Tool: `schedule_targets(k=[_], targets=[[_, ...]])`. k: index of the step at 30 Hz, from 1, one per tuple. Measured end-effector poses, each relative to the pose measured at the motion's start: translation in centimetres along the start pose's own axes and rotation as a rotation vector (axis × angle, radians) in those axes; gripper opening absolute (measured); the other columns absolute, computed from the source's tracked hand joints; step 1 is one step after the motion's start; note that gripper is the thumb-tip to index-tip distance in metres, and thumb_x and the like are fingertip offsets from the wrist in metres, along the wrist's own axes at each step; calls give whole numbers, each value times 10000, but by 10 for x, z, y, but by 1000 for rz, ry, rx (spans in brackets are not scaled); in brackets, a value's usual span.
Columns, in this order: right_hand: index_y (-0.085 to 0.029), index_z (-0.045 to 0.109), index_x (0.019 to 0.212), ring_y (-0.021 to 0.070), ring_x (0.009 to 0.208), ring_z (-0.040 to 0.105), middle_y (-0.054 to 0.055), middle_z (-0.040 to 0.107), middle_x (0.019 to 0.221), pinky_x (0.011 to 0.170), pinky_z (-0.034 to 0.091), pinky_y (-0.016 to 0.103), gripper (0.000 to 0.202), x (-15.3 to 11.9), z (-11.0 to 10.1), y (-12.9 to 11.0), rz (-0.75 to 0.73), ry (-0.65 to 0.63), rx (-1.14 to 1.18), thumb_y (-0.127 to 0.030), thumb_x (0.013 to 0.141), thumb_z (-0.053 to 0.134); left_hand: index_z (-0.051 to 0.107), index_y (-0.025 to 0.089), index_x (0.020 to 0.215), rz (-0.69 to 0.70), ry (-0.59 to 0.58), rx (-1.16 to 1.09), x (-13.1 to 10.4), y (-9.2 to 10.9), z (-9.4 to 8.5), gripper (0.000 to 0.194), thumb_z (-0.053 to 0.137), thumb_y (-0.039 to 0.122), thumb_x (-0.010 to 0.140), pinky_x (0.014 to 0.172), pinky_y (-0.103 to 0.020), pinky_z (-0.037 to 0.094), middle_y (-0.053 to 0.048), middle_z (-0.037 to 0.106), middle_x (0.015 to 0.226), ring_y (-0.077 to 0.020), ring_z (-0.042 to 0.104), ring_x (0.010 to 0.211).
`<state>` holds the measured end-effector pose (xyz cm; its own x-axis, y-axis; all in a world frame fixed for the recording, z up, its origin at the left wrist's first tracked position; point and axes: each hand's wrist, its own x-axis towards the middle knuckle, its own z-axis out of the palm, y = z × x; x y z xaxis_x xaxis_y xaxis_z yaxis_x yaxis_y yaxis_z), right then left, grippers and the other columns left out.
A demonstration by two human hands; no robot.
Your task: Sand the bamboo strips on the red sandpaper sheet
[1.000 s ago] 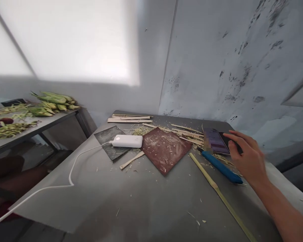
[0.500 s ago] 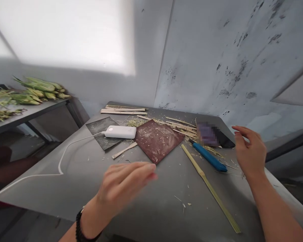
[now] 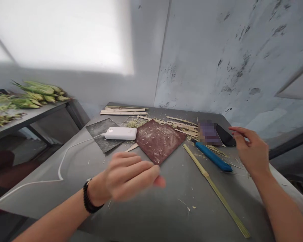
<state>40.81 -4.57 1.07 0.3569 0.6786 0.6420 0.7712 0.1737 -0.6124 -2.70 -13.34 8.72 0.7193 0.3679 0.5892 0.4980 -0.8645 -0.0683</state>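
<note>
My left hand hovers over the near part of the grey table, its fingers curled loosely and slightly blurred; nothing shows in it. At the right, my right hand is raised above the table, index finger and thumb extended with the tips a little apart and nothing visible between them. Between the hands lies a long greenish bamboo strip with a node. A blue-handled cutter rests beside it, nearer my right hand. Brown sandpaper-like sheet, dusted with shavings, lies beyond my left hand.
A white power bank with a cable sits partly on a dark sheet. Pale strips and shavings lie at the back. A black phone-like object is at right. Corn ears lie on a side table.
My left hand has turned and its fingers have curled in from a straighter pose, moving slightly right. My right hand keeps nearly the same pose. The view has shifted slightly.
</note>
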Motion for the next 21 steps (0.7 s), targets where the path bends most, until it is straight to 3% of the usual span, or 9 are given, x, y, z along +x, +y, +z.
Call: schedule_targets(k=[1,3,5,8,17,21], targets=[[-262,810,1162,247,1020,743,93,784,1205,872,593,372,339,0,1,0,3,-19,-2,-416,974,574,671,250,1085,14,-95,-20,4,-7,11,123,558,261,1132,677,-241,578,21,775,862,-114,734,682],[-265,806,1160,253,1054,742,88,785,1209,896,586,375,337,-1,2,0,7,-58,-3,-413,985,559,651,233,1268,-29,-179,-9,11,-22,35,175,550,279,1132,815,-290,611,-54,797,1114,-190,792,953],[-266,798,1171,266,1093,739,89,784,1212,932,582,396,347,-2,3,0,12,-88,-4,-421,1001,539,559,214,1463,-86,-266,4,15,-35,57,427,656,383,1083,962,-407,611,-129,714,1407,-314,736,1224],[-263,787,1178,288,1092,744,100,784,1193,929,592,428,354,-2,3,1,20,-107,-5,-437,1013,527,478,215,1561,-170,-355,1,15,-47,77,627,727,441,1032,1007,-462,594,-143,608,1568,-357,707,1278],[-276,771,1159,269,1001,779,64,817,1151,841,602,400,354,-1,6,-2,-17,-144,-68,-464,1032,500,546,211,1524,-271,-416,-36,3,-43,82,562,699,443,1035,1090,-554,532,-131,568,1616,-372,628,1383],[-303,773,1226,224,670,705,28,793,859,651,521,351,380,-13,12,-22,-123,-310,-158,-486,1060,484,568,220,1488,-235,-401,-26,3,-39,84,548,710,466,1020,1072,-556,546,-123,588,1595,-378,627,1378]])
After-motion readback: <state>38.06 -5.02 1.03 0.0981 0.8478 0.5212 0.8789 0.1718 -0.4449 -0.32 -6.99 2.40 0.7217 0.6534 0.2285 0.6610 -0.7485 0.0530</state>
